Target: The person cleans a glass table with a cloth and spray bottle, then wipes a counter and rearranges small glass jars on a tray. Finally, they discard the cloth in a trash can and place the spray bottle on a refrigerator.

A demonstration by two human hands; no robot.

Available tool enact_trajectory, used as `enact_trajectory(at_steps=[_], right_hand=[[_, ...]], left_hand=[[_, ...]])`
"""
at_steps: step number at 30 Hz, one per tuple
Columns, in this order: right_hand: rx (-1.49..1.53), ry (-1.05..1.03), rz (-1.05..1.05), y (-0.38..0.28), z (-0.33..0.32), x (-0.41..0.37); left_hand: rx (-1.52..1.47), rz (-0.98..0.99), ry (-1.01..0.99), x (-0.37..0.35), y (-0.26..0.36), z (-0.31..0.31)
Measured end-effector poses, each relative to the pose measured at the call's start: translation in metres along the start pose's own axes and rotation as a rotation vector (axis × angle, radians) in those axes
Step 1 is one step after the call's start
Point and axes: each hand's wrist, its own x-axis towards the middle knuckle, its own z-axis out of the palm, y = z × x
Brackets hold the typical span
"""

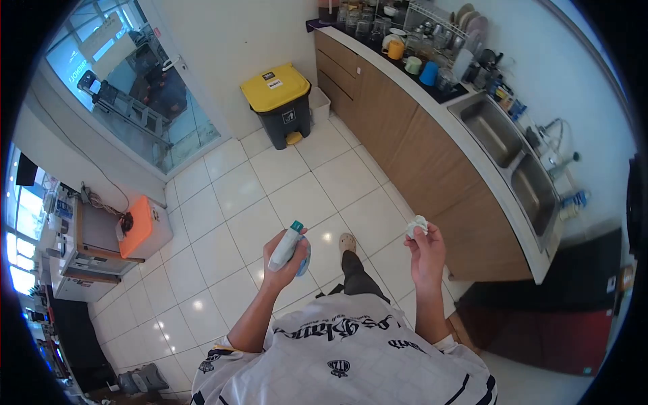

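Note:
My left hand (277, 271) is closed around a pale bottle (283, 250) with a green cap, tilted and held out over the floor. A translucent blue item (304, 257) shows on the far side of the same hand, partly hidden by the fingers. Pinched between the thumb and fingers of my right hand (428, 255) is a crumpled white tissue (416, 225). Both hands are raised in front of my body, well apart from each other, with the right one nearer the wooden counter.
A wooden counter (418, 142) with a double sink (489, 128) curves along the right, crowded with cups and dishes. A yellow-lidded bin (277, 89) stands ahead by the wall. Left are a glass door (135, 81) and an orange-lidded box (140, 226). White tiles (229, 263) cover the floor.

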Motion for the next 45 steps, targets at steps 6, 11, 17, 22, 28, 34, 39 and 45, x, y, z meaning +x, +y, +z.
enact_trajectory(at_steps=[6, 11, 17, 22, 28, 34, 39, 45], right_hand=[[-0.037, -0.215, 0.133, 0.016, 0.103, 0.188], [-0.137, -0.384, 0.216, 0.022, 0.196, 0.305], [-0.122, -0.411, 0.216, 0.072, 0.273, 0.43], [-0.104, -0.23, 0.199, 0.107, 0.325, 0.516], [-0.196, -0.086, 0.091, 0.123, 0.396, 0.591], [-0.393, -0.138, 0.091, 0.177, 0.457, 0.672], [-0.632, -0.498, 0.172, 0.232, 0.505, 0.774], [-0.866, -1.351, 0.109, 0.269, 0.596, 0.839]], left_hand=[[0.028, -0.09, 0.197, 0.145, 0.006, 0.015], [0.027, -0.17, 0.406, 0.231, 0.0, -0.013], [0.015, -0.208, 0.653, 0.337, -0.045, -0.063], [0.012, -0.248, 0.647, 0.454, -0.088, -0.122], [0.035, -0.212, 0.457, 0.604, -0.089, -0.185], [0.094, -0.175, 0.446, 0.712, -0.086, -0.212], [0.171, -0.298, 0.589, 0.75, -0.099, -0.212], [0.131, -0.501, 0.865, 0.774, -0.119, -0.195]])
